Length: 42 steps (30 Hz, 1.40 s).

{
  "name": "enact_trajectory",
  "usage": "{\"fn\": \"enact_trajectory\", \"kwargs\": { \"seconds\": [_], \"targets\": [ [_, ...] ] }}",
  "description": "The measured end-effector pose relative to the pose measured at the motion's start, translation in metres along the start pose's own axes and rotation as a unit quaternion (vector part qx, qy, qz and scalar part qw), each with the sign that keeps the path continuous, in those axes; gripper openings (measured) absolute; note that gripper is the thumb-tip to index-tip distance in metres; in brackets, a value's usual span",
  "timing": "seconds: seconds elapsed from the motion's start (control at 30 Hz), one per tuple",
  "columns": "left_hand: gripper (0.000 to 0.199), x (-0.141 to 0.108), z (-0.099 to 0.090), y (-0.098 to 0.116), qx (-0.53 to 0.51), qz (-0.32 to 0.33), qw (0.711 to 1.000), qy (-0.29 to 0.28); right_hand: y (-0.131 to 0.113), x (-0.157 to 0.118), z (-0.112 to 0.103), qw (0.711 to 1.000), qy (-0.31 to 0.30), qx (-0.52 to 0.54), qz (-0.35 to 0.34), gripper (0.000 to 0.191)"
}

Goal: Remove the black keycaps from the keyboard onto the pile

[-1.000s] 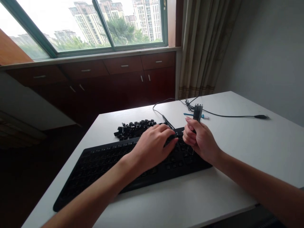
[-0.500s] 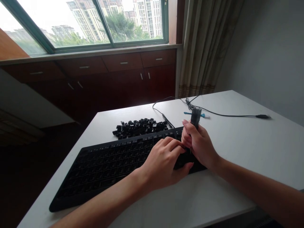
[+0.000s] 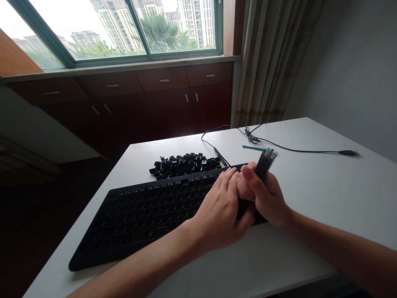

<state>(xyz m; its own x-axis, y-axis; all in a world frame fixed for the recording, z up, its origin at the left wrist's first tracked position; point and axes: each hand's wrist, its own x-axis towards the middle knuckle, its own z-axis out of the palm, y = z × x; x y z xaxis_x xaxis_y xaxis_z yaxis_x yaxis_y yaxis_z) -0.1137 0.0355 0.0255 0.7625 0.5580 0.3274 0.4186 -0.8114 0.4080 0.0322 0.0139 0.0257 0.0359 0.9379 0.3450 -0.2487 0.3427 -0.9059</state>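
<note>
White table (image 3: 335, 198): its left edge runs away to the far-left corner, and the far edge goes from there to the far-right corner. Black keyboard (image 3: 130, 211) lies flat towards the left edge, long axis crosswise and roughly in line with the far edge, right end slightly farther off than the left. Both hands are at its right end; the rest of its length extends leftward from them. The left hand is nearer the middle, its forearm crossing the keyboard's near side.

Appearance: matte black, rounded near-left corner, rows of small square sockets without caps, one wide slot by the near edge, a strip of small keys along the far edge.

Left hand (image 3: 218, 211): palm down, fingers together and slightly bent against the right hand's fingers, thumb apart below. Whether it has hold of anything cannot be told (the underside is hidden). Right hand (image 3: 273, 203): closed in a fist around a dark tool, thumb pressed along it.

Pile of black keycaps (image 3: 186, 164): heaped just beyond the keyboard's far edge, short of the table's far edge. Thin black cable (image 3: 313, 151): loosely bundled near the far edge, its plug (image 3: 347, 152) towards the right edge. Dark tool (image 3: 264, 165): steeply upright, top leaning right, lower end out of sight. Slim blue stick (image 3: 252, 147): between bundle and right hand.
</note>
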Motion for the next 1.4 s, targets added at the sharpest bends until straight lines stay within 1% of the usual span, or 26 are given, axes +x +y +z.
{"fn": "enact_trajectory", "kwargs": {
  "seconds": [0.07, 0.13, 0.2, 0.3, 0.37, 0.47, 0.63, 0.7, 0.8, 0.87, 0.97, 1.0, 1.1, 1.17, 1.27, 1.33, 1.4],
  "targets": [
    [0.073, 0.001, 0.002, 0.003, 0.011, -0.017, 1.000, -0.010, 0.001, 0.001, 0.000, 1.000, 0.022, 0.017, -0.003, 0.048],
    [0.070, 0.001, 0.003, 0.005, 0.025, -0.018, 0.999, -0.016, 0.002, 0.004, 0.002, 0.997, 0.047, 0.055, -0.010, 0.050],
    [0.065, 0.001, 0.005, 0.005, 0.035, -0.005, 0.999, -0.025, 0.004, 0.006, 0.004, 0.994, 0.066, 0.083, -0.015, 0.052],
    [0.059, 0.000, 0.004, 0.003, 0.028, 0.018, 0.999, -0.035, 0.004, 0.007, 0.007, 0.995, 0.073, 0.070, 0.007, 0.052],
    [0.054, 0.000, 0.002, 0.000, 0.006, 0.018, 0.999, -0.027, 0.003, 0.008, 0.007, 0.995, 0.085, 0.057, 0.019, 0.052],
    [0.043, -0.001, -0.001, -0.005, -0.039, 0.005, 0.999, -0.002, 0.002, 0.011, 0.005, 0.990, 0.123, 0.061, 0.019, 0.054],
    [0.016, -0.002, -0.004, -0.017, -0.067, 0.012, 0.997, 0.027, -0.003, 0.024, -0.004, 0.977, 0.187, 0.105, 0.022, 0.053],
    [0.013, -0.001, -0.005, -0.020, -0.065, 0.020, 0.997, 0.028, -0.007, 0.029, -0.007, 0.969, 0.212, 0.124, 0.028, 0.050],
    [0.014, 0.000, -0.004, -0.019, -0.065, 0.024, 0.997, 0.023, -0.012, 0.034, -0.011, 0.961, 0.235, 0.138, 0.046, 0.047],
    [0.023, -0.001, -0.003, -0.016, -0.066, 0.013, 0.997, 0.024, -0.013, 0.035, -0.011, 0.962, 0.224, 0.142, 0.063, 0.047],
    [0.048, -0.004, -0.002, -0.011, -0.065, -0.007, 0.998, 0.021, -0.010, 0.031, -0.007, 0.972, 0.173, 0.132, 0.092, 0.048],
    [0.051, -0.004, -0.002, -0.010, -0.064, -0.011, 0.998, 0.017, -0.008, 0.029, -0.004, 0.975, 0.159, 0.122, 0.099, 0.048],
    [0.043, -0.005, -0.003, -0.009, -0.066, -0.011, 0.998, -0.001, -0.004, 0.022, 0.003, 0.981, 0.143, 0.078, 0.104, 0.051],
    [0.038, -0.004, -0.004, -0.008, -0.066, -0.004, 0.998, -0.011, -0.002, 0.020, 0.005, 0.984, 0.141, 0.053, 0.091, 0.053],
    [0.040, -0.003, -0.004, -0.008, -0.058, -0.003, 0.998, -0.012, -0.001, 0.018, 0.005, 0.985, 0.154, 0.044, 0.069, 0.053],
    [0.040, -0.002, -0.004, -0.008, -0.051, -0.002, 0.999, -0.013, 0.000, 0.019, 0.003, 0.983, 0.160, 0.041, 0.076, 0.053],
    [0.038, -0.002, -0.003, -0.008, -0.046, 0.000, 0.999, -0.014, 0.002, 0.019, 0.003, 0.984, 0.152, 0.033, 0.091, 0.053]
  ]
}}
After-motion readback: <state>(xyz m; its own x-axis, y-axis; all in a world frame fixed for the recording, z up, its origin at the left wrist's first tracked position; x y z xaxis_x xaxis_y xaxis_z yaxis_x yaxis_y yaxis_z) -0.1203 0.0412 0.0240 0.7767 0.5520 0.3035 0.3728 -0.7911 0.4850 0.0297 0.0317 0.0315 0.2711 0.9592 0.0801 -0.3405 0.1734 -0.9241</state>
